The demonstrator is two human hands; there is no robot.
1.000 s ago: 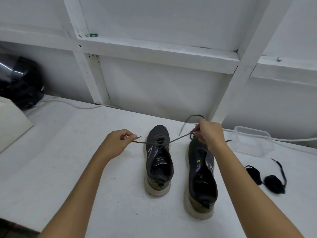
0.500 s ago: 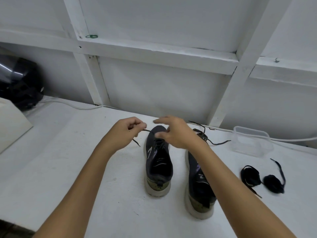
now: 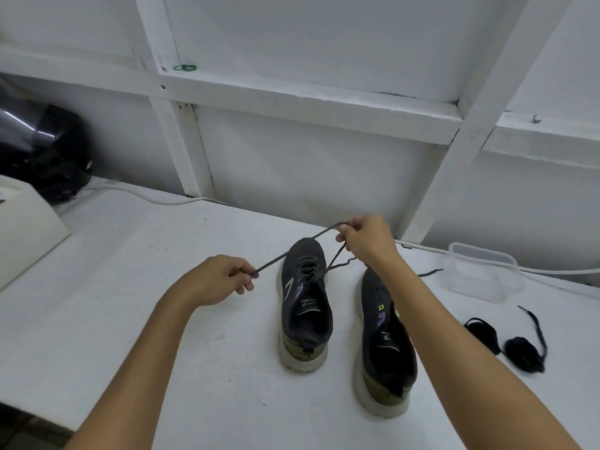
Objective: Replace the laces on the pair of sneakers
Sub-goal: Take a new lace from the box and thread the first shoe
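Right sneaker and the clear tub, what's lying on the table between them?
In the head view, a loose dark lace end lies between the right sneaker and tub; otherwise bare table.

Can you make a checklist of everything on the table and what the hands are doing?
Surface: white table, speckled.
Job's things: left sneaker part laced; right sneaker with eyelets showing bare; grey lace stretched between both hands; black laces bundled at right.
Clutter: clear tub; white box; black helmet.
Hands: left hand pinches a lace end; right hand pinches the lace.
Cables: white cable along the wall.
Surroundings: white wall with beams; green band.
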